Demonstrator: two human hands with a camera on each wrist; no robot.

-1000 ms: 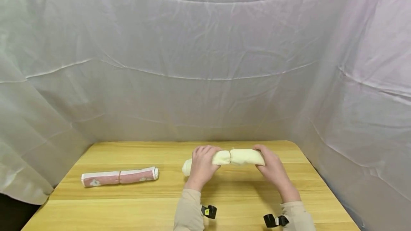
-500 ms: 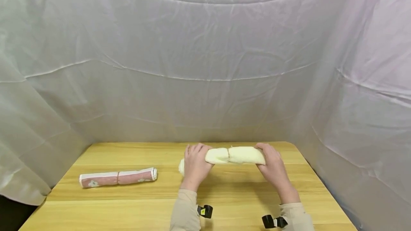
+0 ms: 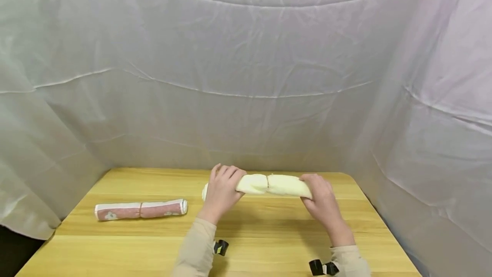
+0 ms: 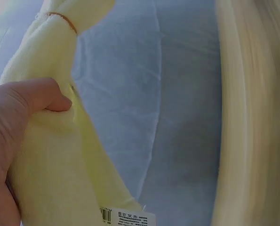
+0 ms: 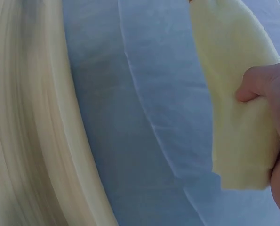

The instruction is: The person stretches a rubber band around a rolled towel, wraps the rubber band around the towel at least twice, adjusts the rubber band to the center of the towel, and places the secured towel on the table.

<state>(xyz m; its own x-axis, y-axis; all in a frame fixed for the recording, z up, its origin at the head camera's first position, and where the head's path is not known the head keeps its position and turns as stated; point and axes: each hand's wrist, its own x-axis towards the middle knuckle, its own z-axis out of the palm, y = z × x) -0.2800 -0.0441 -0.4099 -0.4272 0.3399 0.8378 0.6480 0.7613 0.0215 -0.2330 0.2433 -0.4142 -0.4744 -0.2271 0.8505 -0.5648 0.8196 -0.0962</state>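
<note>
A rolled pale yellow towel (image 3: 286, 184), cinched at its middle by a thin brown band (image 4: 62, 20), is held above the table by both hands. My left hand (image 3: 223, 189) grips it near its left end, thumb (image 4: 48, 94) pressed along the roll. Around the right end curls my right hand (image 3: 320, 198), its thumb (image 5: 260, 82) on the near side. A white printed label (image 4: 128, 217) sticks out by the left end. Left of the hands, a rolled pink and white towel (image 3: 159, 210) with flower marks lies on the table, also banded at its middle.
The wooden table (image 3: 127, 255) reaches back to a grey-white fabric curtain (image 3: 246, 127). More curtain hangs along the left and right sides. Black straps with small mounts (image 3: 221, 247) sit on both wrists.
Both hands have carried the pale yellow towel to the left and slightly up, still gripping it near its ends. The pink towel stays on the table.
</note>
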